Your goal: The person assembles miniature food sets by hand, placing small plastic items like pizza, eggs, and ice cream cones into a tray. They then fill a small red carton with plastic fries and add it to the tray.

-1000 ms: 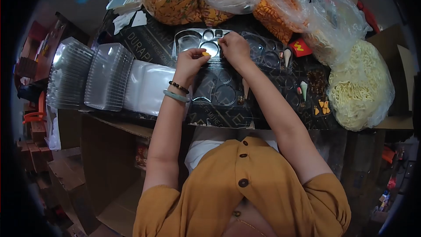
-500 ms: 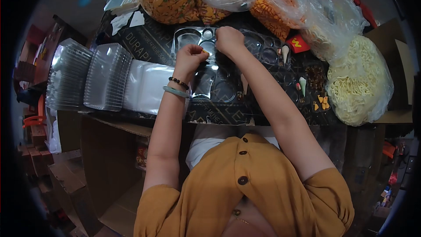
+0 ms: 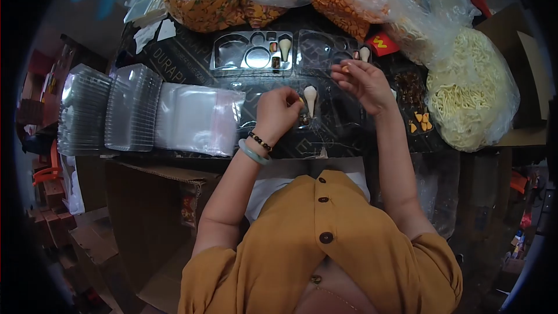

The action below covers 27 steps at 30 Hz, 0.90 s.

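Observation:
Several clear plastic trays lie on the dark printed table. The back left tray (image 3: 227, 65) holds a white cone-shaped piece (image 3: 285, 48) and small dark and orange pieces. My left hand (image 3: 281, 111) is over the front left tray, its fingers pinched on a small yellow-orange piece, beside another white cone-shaped piece (image 3: 310, 100). To the right, my right hand (image 3: 366, 84) is raised over the right-hand trays, thumb and fingertips closed on a small orange piece (image 3: 345, 69).
Stacked clear trays (image 3: 85, 110) and plastic sleeves (image 3: 195, 117) lie at the left. Bags of orange pieces (image 3: 206, 9) line the back. A bag of cream-coloured strands (image 3: 474, 90), a red carton (image 3: 382, 43), dark pieces (image 3: 410, 90) and loose orange pieces (image 3: 423, 121) are at the right.
My left hand has moved right and nearer my body, from the back tray to the front one. My right hand has moved right, uncovering the cone-shaped piece in the back left tray.

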{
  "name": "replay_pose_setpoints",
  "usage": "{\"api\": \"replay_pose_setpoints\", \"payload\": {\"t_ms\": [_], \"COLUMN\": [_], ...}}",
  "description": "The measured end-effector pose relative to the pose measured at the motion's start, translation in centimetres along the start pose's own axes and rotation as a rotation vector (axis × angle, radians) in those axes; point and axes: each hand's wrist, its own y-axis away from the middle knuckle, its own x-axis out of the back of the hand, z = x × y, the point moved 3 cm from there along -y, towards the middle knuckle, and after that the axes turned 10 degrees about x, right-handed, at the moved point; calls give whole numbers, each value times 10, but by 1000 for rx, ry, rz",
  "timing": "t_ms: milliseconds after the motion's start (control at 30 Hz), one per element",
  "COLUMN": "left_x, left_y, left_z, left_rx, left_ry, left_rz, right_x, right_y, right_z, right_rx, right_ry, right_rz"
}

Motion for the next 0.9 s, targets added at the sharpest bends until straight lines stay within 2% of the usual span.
{"api": "replay_pose_setpoints", "payload": {"t_ms": [67, 167, 300, 333, 367, 433, 467, 533, 567, 633, 667, 733, 767, 833, 900], "left_x": [-4, -13, -21, -23, -23, -24, -23, -20, -19, -20, -20, -19, -17, -15, -13], "left_y": [3, 5, 13, 11, 11, 11, 10, 8, 7, 3, 0, 1, 4, 10, 20], "left_z": [3, -1, 13, 14, 19, 29, 32, 35, 37, 34, 31, 27, 25, 24, 27], "left_rx": [-19, -297, -391, -376, -395, -444, -412, -431, -440, -400, -356, -359, -361, -374, -397], "left_ry": [-102, -300, -553, -712, -706, -922, -952, -929, -904, -857, -801, -745, -683, -633, -587], "left_rz": [45, 303, 365, 312, 302, 215, 164, 154, 144, 176, 205, 213, 216, 207, 198], "right_x": [36, 68, 121, 135, 148, 176, 190, 206, 206, 204, 203, 189, 180, 145, 115], "right_y": [21, 53, 99, 107, 111, 117, 117, 113, 113, 111, 112, 113, 111, 107, 95], "right_z": [-3, -15, -39, -42, -42, -40, -34, -24, -24, -18, -17, -24, -27, -37, -36], "right_rx": [42, 161, 302, 333, 343, 315, 320, 403, 409, 286, 291, 500, 508, 774, 835], "right_ry": [-37, -44, 65, 118, 121, 614, 611, 860, 853, 980, 974, 1582, 1580, 1627, 1536], "right_rz": [16, 128, 387, 425, 444, 643, 650, 506, 508, 528, 528, 500, 494, 500, 347]}}
